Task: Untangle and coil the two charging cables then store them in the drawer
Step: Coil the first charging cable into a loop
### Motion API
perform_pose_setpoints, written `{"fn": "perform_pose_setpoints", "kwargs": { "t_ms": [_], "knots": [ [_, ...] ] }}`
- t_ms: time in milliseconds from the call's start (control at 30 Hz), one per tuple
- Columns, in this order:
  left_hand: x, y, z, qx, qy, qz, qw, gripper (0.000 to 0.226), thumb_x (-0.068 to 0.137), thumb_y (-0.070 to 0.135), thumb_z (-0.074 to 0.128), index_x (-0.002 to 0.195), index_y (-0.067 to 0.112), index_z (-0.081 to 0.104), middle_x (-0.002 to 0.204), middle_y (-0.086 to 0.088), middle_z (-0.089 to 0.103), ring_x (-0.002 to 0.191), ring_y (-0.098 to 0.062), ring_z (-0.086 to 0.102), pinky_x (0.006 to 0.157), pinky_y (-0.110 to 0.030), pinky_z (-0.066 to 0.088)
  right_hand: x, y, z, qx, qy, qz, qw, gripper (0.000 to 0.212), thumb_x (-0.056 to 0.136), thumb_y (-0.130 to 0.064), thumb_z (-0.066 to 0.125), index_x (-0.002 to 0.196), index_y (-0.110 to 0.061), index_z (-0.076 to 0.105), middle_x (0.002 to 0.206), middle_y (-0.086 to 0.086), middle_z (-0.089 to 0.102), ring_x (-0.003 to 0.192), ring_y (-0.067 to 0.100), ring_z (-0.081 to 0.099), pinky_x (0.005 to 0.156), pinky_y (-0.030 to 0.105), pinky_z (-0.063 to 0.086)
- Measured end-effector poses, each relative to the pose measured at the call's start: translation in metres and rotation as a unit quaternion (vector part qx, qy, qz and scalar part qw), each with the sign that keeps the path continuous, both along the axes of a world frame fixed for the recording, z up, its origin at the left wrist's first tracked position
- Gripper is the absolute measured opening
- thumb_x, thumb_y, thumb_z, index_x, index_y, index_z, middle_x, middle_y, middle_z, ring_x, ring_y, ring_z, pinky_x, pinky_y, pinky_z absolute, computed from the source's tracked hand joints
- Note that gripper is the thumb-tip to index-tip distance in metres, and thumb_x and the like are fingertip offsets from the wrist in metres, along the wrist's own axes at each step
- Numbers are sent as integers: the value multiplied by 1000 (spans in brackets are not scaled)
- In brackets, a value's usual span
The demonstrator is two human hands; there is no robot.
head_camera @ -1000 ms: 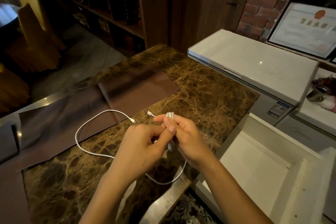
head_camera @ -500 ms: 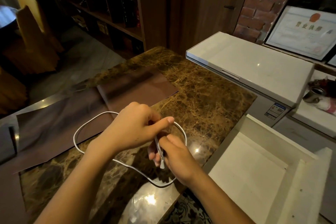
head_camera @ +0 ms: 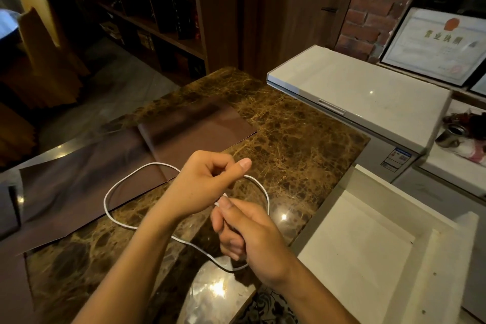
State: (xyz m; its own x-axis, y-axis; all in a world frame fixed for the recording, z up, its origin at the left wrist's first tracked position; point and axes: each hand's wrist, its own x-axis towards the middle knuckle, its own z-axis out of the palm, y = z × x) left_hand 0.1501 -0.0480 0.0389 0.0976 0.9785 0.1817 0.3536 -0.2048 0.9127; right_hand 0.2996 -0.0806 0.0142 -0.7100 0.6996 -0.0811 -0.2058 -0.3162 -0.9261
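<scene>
A white charging cable (head_camera: pixel 110 193) lies in a wide loop on the brown marble counter (head_camera: pixel 302 144). My left hand (head_camera: pixel 205 181) hovers over the loop's far side with fingers curled and thumb stretched out; it seems to pinch the cable underneath. My right hand (head_camera: pixel 247 234) sits just below it and grips a bundled part of the cable, whose white end shows at the fingertips. The open white drawer (head_camera: pixel 368 252) is on the right, beside the counter's edge. I see only one cable.
A dark brown mat (head_camera: pixel 79 181) covers the counter's left part. Behind the drawer stands a white chest freezer (head_camera: pixel 355 89). A framed certificate (head_camera: pixel 436 45) leans on the brick wall. Wooden shelves (head_camera: pixel 157 8) rise at the back.
Both hands dropped from above the counter toward its surface. The left hand crossed over the loop and the cable spread into a wider ring. The camera view shifted slightly.
</scene>
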Motion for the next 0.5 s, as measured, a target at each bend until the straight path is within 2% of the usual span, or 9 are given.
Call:
{"fn": "perform_pose_setpoints", "kwargs": {
  "t_ms": [100,267,333,400,500],
  "knots": [
    [9,-8,-8,-6,-90,33,995,50,98,34,58,56,10,53,53,5,47,53,-6,39,52,-15,36,3,-1,4,-25,43,10,999,38,96,-46,52,71,-18,55,55,7,17,47,16,18,46,28,22],
    [25,-20,-21,-31,-241,44,969,42,97,36,53,66,9,58,56,4,50,50,-5,43,49,-14,39,9,2,13,-71,100,12,992,46,98,-47,51,64,-17,49,48,-4,24,43,13,15,44,30,14],
    [35,-25,-24,-26,-268,61,961,38,98,31,48,67,16,63,57,6,56,52,-6,49,52,-15,43,11,4,16,-88,122,-8,989,47,101,-44,46,62,-16,46,46,-5,24,41,13,14,42,29,13],
    [44,-29,-25,-17,-269,91,959,36,98,36,49,70,21,67,60,4,59,59,-12,53,58,-23,46,12,6,16,-105,143,-28,984,48,100,-43,45,62,-15,44,44,-5,24,39,12,14,39,27,13],
    [50,-32,-25,-1,-241,127,962,48,93,50,48,79,7,66,68,-15,62,67,-33,56,66,-47,48,15,10,14,-118,162,-45,979,47,99,-43,47,61,-15,46,43,-6,25,37,11,14,37,25,14]
  ]
}}
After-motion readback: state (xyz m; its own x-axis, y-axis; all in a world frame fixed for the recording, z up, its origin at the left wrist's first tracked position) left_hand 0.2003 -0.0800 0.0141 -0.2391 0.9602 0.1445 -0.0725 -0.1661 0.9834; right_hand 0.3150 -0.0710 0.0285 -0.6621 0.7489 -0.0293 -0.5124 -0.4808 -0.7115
